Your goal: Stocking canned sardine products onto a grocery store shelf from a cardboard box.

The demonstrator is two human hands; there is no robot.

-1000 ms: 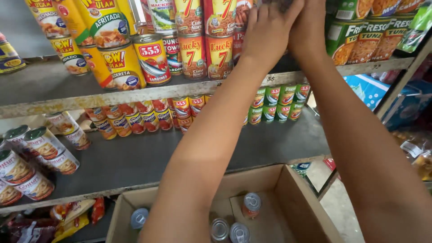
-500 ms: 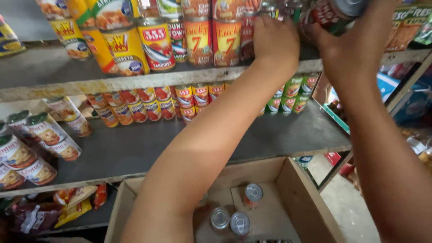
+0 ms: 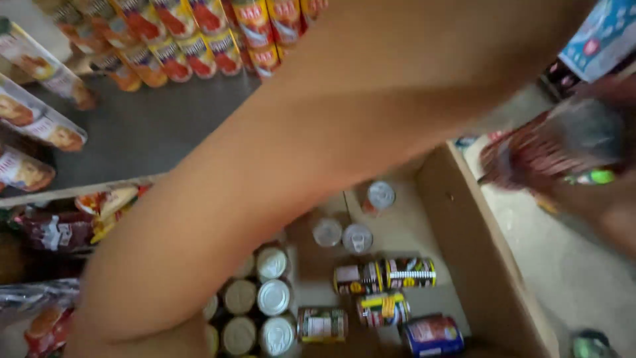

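Head view: right hand [image 3: 596, 192] grips a blurred red can [image 3: 550, 149]; left hand unseen. Below it, cardboard box [image 3: 483, 265] holds many cans [image 3: 273, 297]; shelf [image 3: 159, 126] part-stocked.

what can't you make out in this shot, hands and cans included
Head view only:
- Left hand: past the top edge; only the left forearm shows, so its grip is unknown.
- Right hand: motion-blurred at the right edge around a dark red can; finger positions unclear.
- Cardboard box: the forearm covers its left part, hiding some upright cans.
- Shelf cans: blurred, partly cut off above.
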